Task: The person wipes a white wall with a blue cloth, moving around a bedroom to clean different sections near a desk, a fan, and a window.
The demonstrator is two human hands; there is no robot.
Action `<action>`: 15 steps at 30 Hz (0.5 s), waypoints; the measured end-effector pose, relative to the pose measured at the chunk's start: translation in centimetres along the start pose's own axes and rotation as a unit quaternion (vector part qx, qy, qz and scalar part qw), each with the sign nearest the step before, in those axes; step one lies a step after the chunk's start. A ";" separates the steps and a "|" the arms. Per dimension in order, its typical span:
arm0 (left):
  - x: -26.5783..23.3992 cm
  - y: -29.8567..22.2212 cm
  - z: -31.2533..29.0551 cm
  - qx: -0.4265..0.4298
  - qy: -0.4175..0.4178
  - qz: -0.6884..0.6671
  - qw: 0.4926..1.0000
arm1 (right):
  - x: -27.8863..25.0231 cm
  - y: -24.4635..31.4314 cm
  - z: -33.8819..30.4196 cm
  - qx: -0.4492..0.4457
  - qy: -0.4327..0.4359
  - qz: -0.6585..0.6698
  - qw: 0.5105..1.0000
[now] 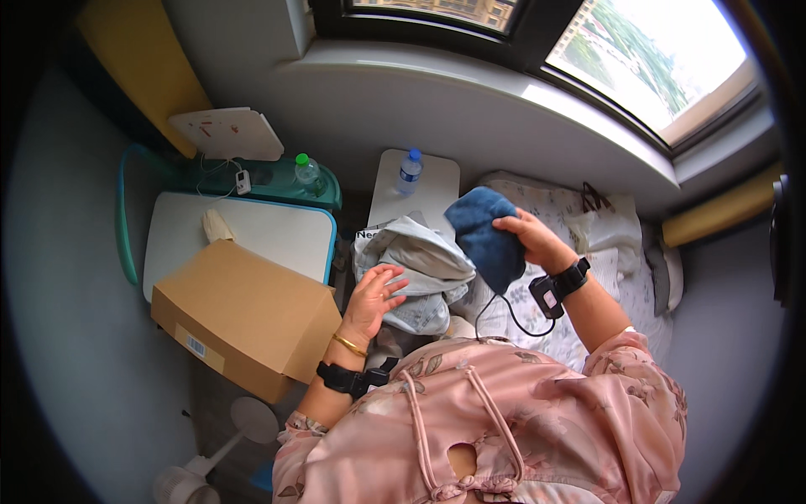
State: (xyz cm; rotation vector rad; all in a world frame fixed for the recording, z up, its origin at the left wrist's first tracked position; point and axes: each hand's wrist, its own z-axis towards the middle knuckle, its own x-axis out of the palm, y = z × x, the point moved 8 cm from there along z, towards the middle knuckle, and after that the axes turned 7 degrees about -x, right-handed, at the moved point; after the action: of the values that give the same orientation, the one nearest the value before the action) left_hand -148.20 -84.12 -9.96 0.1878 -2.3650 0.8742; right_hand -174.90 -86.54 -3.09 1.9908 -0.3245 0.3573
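Note:
My right hand (531, 237) is closed on a folded dark blue cloth (485, 231), held up over the bed's near left corner; whether it is a garment or a towel I cannot tell. Lower and to the left, my left hand (375, 298) is empty, its fingers apart and slightly curled. Just beyond it lies a rumpled heap of light grey and white fabric (411, 256), with dark lettering on one edge. Each wrist wears a black strap with a small device, and a black cable loops from the right one.
At left, a closed cardboard box (243, 307) rests on a white table (281, 227) with blue edging. A small white table (432, 176) carries a blue-capped bottle (410, 172). The bed (558, 315) has a patterned cover. A white fan (189, 483) stands at lower left.

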 end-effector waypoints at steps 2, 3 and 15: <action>-3.4 1.1 1.3 0.006 -0.079 0.008 0.997 | -3.4 2.0 3.6 -0.021 -0.022 -0.043 0.999; -5.2 1.9 1.9 0.009 -0.129 0.024 0.991 | -4.7 3.2 5.4 -0.036 -0.041 -0.089 0.995; -8.8 7.6 8.5 0.032 -0.458 0.516 0.723 | -8.5 7.7 28.6 -0.177 0.016 -0.656 0.733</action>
State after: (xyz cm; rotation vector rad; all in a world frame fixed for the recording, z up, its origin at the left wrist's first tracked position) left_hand -147.71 -84.26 -24.32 -1.0349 -3.3709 1.6262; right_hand -182.53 -115.02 -11.94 1.3825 0.9792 -0.5565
